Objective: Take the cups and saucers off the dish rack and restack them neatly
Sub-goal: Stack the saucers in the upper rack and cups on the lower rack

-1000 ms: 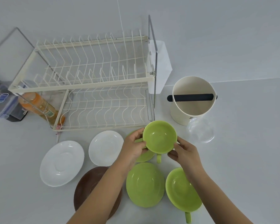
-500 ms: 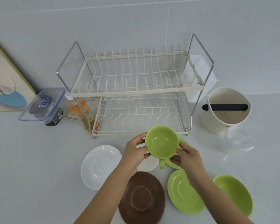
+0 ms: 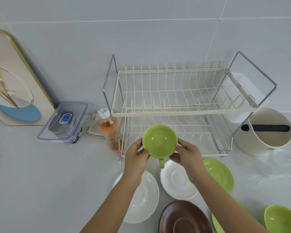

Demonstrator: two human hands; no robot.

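The green cup, lifted up off its green saucer, is now hanging before the empty dish rack, both the left hand and right hand clasping its sides, probably heading for another stacking spot.

Pretty bright and even light all over, soft and diffuse, no harsh shadows anywhere. The white counter and tiled wall look a bit washed out and greyish. Only faint soft shadows under the dish rack and behind the framed picture on the left. Small glossy highlights inside the green cup and on the white saucers. Strong wide-angle distortion: tile lines bend and the rack's frame splays outward toward the edges. Slightly soft overall, with the clear plastic at right smeary and hard to read.
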